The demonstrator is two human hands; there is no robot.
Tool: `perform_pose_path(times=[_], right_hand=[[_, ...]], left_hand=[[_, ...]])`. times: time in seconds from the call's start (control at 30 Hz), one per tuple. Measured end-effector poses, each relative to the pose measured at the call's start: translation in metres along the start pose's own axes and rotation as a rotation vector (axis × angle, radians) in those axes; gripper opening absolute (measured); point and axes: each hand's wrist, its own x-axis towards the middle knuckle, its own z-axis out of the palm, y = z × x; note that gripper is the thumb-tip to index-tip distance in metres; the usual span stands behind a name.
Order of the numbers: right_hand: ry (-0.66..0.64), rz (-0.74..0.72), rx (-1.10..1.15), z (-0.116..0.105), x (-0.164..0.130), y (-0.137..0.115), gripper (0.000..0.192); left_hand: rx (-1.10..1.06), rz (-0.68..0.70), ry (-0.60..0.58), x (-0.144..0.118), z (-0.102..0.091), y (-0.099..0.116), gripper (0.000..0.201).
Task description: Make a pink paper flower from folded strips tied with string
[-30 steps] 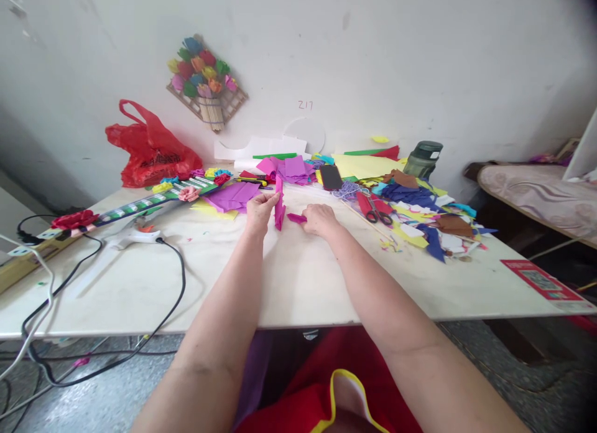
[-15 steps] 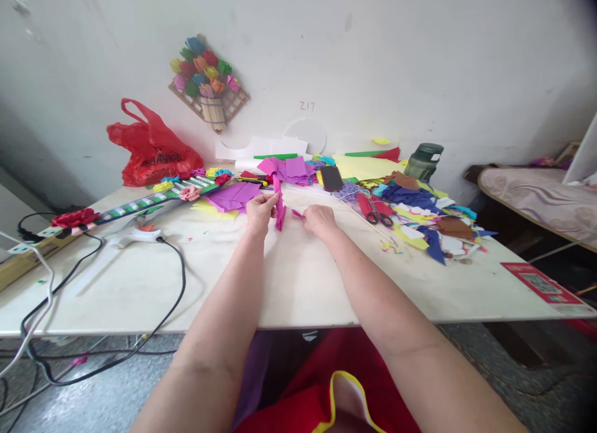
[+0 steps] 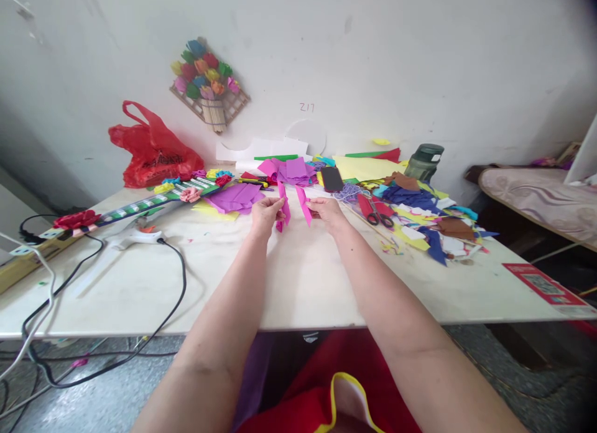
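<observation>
My left hand [image 3: 269, 213] pinches a folded magenta paper strip [image 3: 284, 203], held upright just above the table. Across a small gap, my right hand [image 3: 326, 210] is closed on a second magenta paper strip [image 3: 303, 205], which tilts toward the left at its top. Whether the two strips are joined anywhere I cannot tell. Behind them lies a pile of purple paper pieces [image 3: 293, 170]. More purple paper sheets [image 3: 237, 198] rest left of my left hand.
Scissors [image 3: 379, 219], a phone [image 3: 331, 179], colored paper scraps [image 3: 436, 218] and a dark green bottle [image 3: 423, 162] are on the right. On the left are a white glue gun [image 3: 135, 235] with its black cord, a row of paper flowers [image 3: 77, 219] and a red plastic bag [image 3: 156, 150].
The strip in my right hand now stands up and shows much more of its length. My left hand has shifted slightly right, and the gap between the strips is a little different.
</observation>
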Motion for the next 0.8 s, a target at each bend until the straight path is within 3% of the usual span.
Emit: perform_pose_path(times=[0.33,0.8], right_hand=[[-0.142,0.037,0.178,0.005,0.000,0.004,0.016],[-0.083,0.062,0.148,0.012,-0.004,0.008,0.009]], left_hand=[[0.044,-0.028,-0.047,0.001,0.005,-0.006,0.033],[0.002,-0.034,-0.154,0.000,0.007,-0.009,0.020]])
